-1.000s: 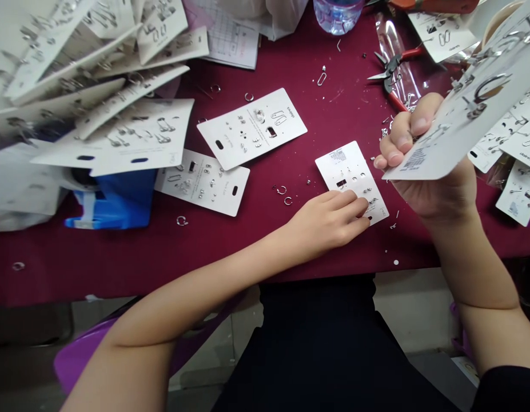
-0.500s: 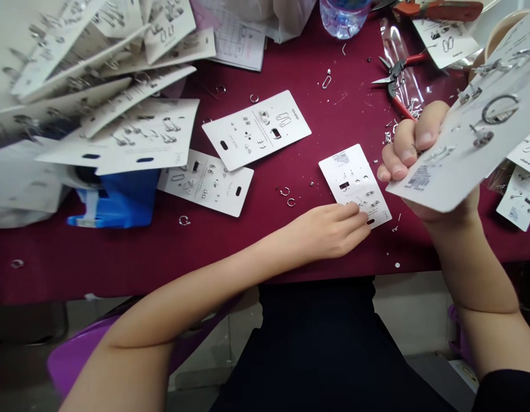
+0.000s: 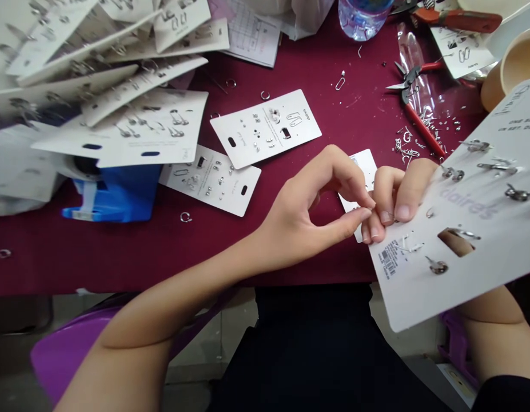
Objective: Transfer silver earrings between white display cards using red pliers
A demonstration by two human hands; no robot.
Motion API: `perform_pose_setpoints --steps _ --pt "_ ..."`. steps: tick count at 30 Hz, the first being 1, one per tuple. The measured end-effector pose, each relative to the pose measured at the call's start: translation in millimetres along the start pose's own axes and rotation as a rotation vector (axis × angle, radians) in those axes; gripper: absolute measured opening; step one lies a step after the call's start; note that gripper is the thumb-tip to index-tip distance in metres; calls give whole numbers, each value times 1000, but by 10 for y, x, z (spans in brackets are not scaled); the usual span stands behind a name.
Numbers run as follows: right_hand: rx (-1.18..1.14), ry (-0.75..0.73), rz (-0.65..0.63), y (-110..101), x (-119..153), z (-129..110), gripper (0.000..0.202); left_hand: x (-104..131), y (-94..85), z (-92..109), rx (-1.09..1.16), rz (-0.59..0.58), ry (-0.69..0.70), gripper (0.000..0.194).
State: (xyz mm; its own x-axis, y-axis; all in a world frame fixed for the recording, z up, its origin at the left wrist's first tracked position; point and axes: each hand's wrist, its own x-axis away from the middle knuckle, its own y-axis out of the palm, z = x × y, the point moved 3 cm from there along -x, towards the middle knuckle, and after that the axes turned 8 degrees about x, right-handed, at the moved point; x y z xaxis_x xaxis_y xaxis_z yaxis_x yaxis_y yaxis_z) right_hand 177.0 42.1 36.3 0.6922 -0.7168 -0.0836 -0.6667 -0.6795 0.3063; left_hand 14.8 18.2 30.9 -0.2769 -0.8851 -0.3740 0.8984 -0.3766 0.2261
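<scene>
A large white earring card (image 3: 496, 223) is held up at the right, with several silver earrings and a barcode label on its face. My right hand (image 3: 404, 191) grips it by its left edge, fingers curled in front. Close beside these fingertips, my left hand (image 3: 310, 214) is closed in a pinch of thumb and forefinger. What the pinch holds is too small to make out. Partly hidden behind both hands, a smaller earring card (image 3: 363, 166) lies on the dark red table.
Two earring cards (image 3: 267, 129) overlap left of centre. A pile of filled cards (image 3: 153, 126) leans above a blue tape dispenser (image 3: 114, 197). Red-handled cutters (image 3: 421, 120), loose silver bits (image 3: 406, 140), a tan cup (image 3: 513, 66) and a water bottle (image 3: 361, 20) are at the back right.
My left hand has lifted off the small card on the table and come to my right fingertips in a pinch. The large card has been lowered and turned to face me more.
</scene>
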Motion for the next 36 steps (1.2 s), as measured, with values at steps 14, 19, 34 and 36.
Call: perform_pose_setpoints --steps 14,19,34,36 --pt "51 -20 -30 -25 36 20 13 17 18 50 -1 -25 -116 19" --pt "66 -108 -22 -18 -2 74 13 22 44 44 -6 -37 -142 13" --pt "19 -2 -28 -28 33 52 6 -9 43 80 45 -45 -87 19" --pt "16 -10 -33 -32 41 72 8 -17 43 88 13 -64 -60 20"
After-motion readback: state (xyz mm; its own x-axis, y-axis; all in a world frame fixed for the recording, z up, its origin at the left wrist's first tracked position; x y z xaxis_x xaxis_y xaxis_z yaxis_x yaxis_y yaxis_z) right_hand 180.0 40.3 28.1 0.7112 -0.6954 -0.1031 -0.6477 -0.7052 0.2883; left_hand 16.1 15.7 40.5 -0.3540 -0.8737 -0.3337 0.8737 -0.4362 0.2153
